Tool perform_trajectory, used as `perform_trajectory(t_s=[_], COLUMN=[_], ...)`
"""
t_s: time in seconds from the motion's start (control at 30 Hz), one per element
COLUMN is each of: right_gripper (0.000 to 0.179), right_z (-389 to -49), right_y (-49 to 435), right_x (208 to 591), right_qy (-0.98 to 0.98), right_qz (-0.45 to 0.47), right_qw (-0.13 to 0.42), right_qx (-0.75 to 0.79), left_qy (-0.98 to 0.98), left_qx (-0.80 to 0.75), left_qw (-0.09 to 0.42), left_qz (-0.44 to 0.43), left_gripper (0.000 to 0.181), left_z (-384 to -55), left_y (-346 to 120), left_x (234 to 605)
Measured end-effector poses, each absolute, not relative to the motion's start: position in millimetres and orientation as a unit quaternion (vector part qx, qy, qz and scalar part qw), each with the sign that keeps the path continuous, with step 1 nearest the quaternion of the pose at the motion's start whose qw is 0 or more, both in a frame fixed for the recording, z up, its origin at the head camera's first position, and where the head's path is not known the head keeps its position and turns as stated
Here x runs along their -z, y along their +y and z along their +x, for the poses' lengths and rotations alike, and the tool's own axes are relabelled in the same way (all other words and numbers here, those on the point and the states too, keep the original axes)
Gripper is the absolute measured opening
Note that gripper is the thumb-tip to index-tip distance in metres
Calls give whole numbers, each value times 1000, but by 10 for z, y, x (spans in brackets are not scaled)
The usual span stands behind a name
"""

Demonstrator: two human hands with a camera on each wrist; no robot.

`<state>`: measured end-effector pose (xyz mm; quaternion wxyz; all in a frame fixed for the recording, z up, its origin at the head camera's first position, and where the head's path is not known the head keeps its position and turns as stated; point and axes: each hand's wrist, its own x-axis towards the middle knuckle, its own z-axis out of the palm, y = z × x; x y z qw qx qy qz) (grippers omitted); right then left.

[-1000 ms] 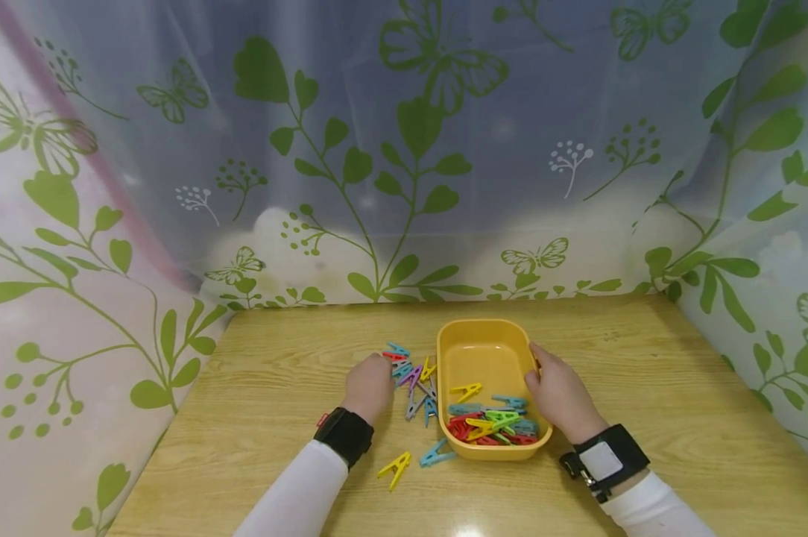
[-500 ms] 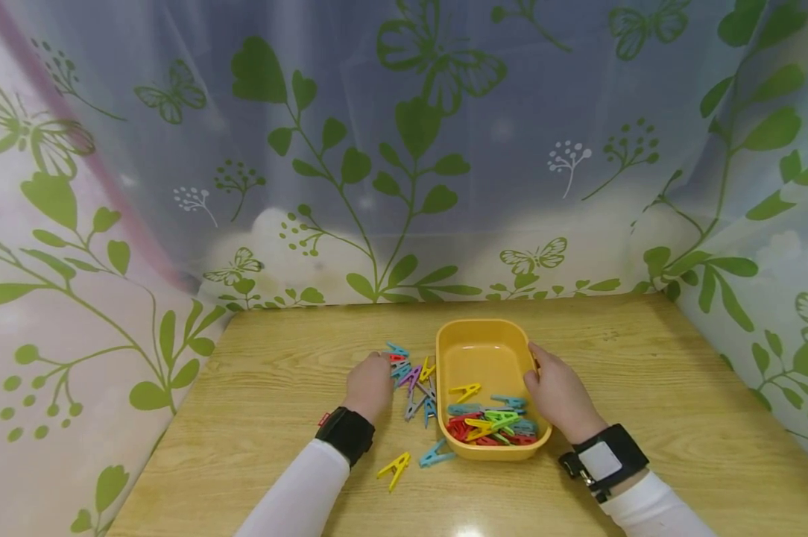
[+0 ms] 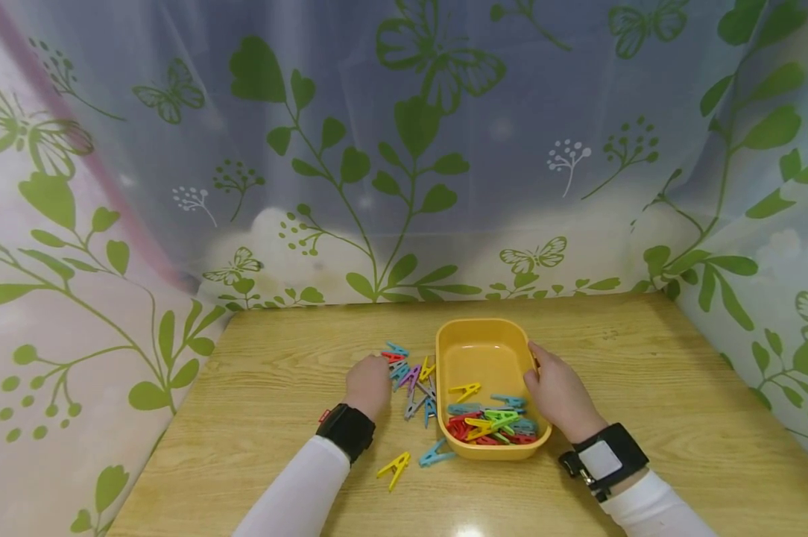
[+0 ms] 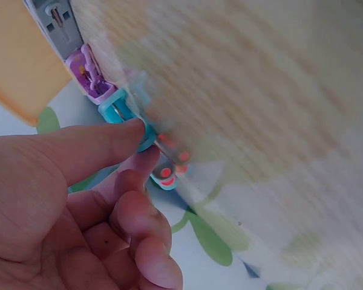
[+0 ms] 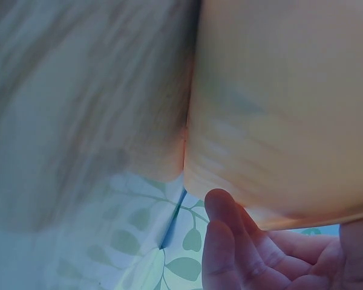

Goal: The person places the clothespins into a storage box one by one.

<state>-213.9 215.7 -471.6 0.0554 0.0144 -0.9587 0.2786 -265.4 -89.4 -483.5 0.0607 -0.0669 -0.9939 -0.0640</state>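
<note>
My left hand (image 3: 368,384) is at the left edge of a loose cluster of plastic clothespins on the table. In the left wrist view its thumb and forefinger pinch the end of a teal clothespin (image 4: 113,107); the other fingers curl below. A purple clothespin (image 3: 412,375) and a red clothespin (image 3: 392,358) lie close by. With my right hand (image 3: 565,391) I grip the right side of a yellow plastic basin (image 3: 484,451), thumb at the rim and fingers along the outer wall. Inside, a mixed pile of clothespins (image 3: 494,426) fills the near end.
A single yellow clothespin (image 3: 396,468) lies in front of the cluster, and a blue clothespin (image 3: 436,453) lies against the basin's near left corner. The wooden table (image 3: 679,388) meets a leaf-patterned curtain (image 3: 444,224) at the back and both sides.
Both hands stay almost still. The left hand has shifted very slightly, and more of the red clothespin shows beside its fingertips. The basin keeps its place.
</note>
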Motion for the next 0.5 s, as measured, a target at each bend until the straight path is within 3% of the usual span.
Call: perform_trajectory(t_s=[0.5], right_gripper=[55], right_z=[-2151], right_y=[2165], right_x=[4731], right_qy=[-959], right_qz=[18], right_qw=[60], right_qx=[-275], left_qy=[-995], left_qx=[60], left_qw=[71], left_qz=[-40], left_gripper=[16], left_z=[-2646], left_y=[-892], left_x=[4800])
